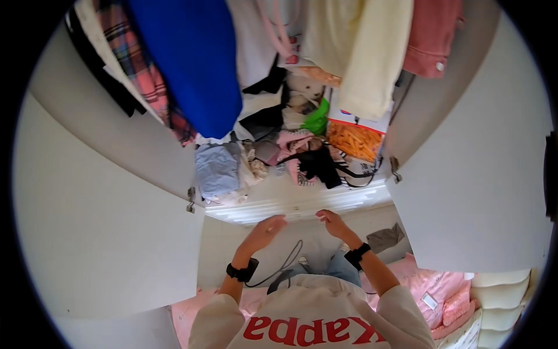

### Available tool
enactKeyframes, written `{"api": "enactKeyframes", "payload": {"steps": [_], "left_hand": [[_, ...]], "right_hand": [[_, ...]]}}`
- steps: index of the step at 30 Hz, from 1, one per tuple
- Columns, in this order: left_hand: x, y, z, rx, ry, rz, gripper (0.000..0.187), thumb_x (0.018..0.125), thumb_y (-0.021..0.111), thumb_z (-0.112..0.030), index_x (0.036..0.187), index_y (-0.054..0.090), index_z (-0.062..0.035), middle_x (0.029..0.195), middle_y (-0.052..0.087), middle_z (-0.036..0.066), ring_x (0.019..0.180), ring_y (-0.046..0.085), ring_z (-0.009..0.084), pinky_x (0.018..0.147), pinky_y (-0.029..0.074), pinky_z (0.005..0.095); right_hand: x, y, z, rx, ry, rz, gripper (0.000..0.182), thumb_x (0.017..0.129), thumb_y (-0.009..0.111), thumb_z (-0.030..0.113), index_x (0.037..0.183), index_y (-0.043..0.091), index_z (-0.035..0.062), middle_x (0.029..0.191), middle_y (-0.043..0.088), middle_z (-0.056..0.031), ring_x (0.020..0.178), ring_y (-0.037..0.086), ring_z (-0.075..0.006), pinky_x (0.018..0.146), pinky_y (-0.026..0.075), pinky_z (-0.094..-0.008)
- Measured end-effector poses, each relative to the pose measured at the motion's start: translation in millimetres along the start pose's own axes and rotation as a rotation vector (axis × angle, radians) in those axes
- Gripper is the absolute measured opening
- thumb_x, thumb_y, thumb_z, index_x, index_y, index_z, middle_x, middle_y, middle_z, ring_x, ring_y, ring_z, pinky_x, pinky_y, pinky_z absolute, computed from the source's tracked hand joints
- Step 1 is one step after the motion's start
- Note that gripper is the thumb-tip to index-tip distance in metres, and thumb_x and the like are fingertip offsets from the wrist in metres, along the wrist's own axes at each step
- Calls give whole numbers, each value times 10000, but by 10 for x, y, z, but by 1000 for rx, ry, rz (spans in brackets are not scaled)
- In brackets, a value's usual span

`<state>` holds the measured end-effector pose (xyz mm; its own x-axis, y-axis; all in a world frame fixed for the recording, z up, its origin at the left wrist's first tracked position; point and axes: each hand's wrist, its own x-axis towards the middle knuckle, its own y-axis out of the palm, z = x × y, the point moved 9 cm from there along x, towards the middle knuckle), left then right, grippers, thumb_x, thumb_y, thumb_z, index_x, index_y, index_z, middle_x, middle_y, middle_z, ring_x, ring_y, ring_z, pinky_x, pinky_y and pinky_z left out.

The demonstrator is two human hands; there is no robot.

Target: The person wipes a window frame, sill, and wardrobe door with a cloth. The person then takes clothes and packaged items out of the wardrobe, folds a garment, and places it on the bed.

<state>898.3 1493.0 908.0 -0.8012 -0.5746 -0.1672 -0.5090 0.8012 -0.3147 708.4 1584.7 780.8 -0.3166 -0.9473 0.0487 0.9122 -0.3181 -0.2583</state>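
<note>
My left hand [267,231] is held in the air before the front edge of an open wardrobe, its fingers extended and holding nothing. Opposite it, my right hand [336,225] is also empty, with fingers loosely bent and apart. A gap separates the two hands. Just beyond them, loose clothes lie on the wardrobe floor: a folded light blue garment [217,168] on the left, a pink garment [293,139] and a crumpled black garment [321,167] in the middle. A bag with orange contents [356,139] stands on the right. Neither hand touches these.
Hanging clothes include a blue garment [189,64], a plaid shirt [136,64] and a cream garment [372,58]. Wardrobe doors stand open at left [99,227] and right [476,174]. A grey cloth [385,237] lies on the floor; pink bedding [407,279] is behind me.
</note>
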Motion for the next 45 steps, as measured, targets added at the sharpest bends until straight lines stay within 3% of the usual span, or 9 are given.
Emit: {"api": "enactKeyframes", "payload": {"steps": [3,8,14,18,24,27,33,41,45], "left_hand": [[-66,-611,-159,-107,49,-264,207,925,473,-151,1038,581,-16,971,637,96,950,577,166,818,435,288],[-63,-1424,-610,-258,218,-540,355,967,370,-221,684,465,-28,599,410,-12,561,363,81,537,298,215],[610,-1536,-1588,80,310,-610,419,817,629,-77,573,290,-51,534,266,-30,534,251,69,451,231,244],[1492,-1340,-2099,136,432,-525,449,783,665,-70,585,261,-74,543,250,-44,554,230,55,449,221,240],[2851,-1719,-2366,-480,366,-307,70,864,547,-128,894,521,-71,646,461,-36,497,392,38,429,293,189],[3310,-2438,-2217,-373,359,-385,231,871,528,-195,1047,551,-48,771,555,17,524,482,80,463,382,201],[3076,-3656,-1973,-44,338,-669,333,893,485,-253,1159,534,-59,1098,553,57,1016,516,152,877,406,289],[2911,-4252,-1717,-154,336,-604,276,892,489,-223,1096,552,-48,886,585,9,770,510,82,690,399,195],[3063,-4371,-1645,-88,375,-576,297,903,509,-248,1123,540,-52,939,584,8,826,513,78,727,400,196]], "right_hand": [[384,297,546,15,-29,141,229,768,362,-47,835,575,5,709,588,-80,668,546,-179,623,437,-281],[1103,361,1366,-27,-208,204,158,698,369,-66,671,504,11,600,513,-76,566,493,-156,540,387,-258],[1855,319,1758,-13,-338,236,140,677,372,-58,651,494,6,573,493,-78,536,482,-145,504,360,-266],[1940,426,1814,149,-391,238,144,728,379,-31,676,508,6,581,491,-69,549,460,-125,517,360,-263],[1798,526,1280,275,-133,366,132,781,429,24,679,509,2,593,486,-46,536,433,-116,516,373,-263],[1762,424,1133,338,-144,300,196,839,419,67,673,507,12,545,432,-16,492,324,-69,461,281,-253],[2014,242,987,91,-50,109,379,880,522,264,637,479,-25,508,370,-95,485,353,-122,467,306,-333],[3133,-95,1832,-135,-253,-228,189,769,631,89,723,453,44,514,437,-70,449,439,-202,443,350,-311],[3970,157,2544,-549,-651,-283,481,667,708,144,1068,475,20,1061,480,-168,981,482,-285,823,397,-386]]}}
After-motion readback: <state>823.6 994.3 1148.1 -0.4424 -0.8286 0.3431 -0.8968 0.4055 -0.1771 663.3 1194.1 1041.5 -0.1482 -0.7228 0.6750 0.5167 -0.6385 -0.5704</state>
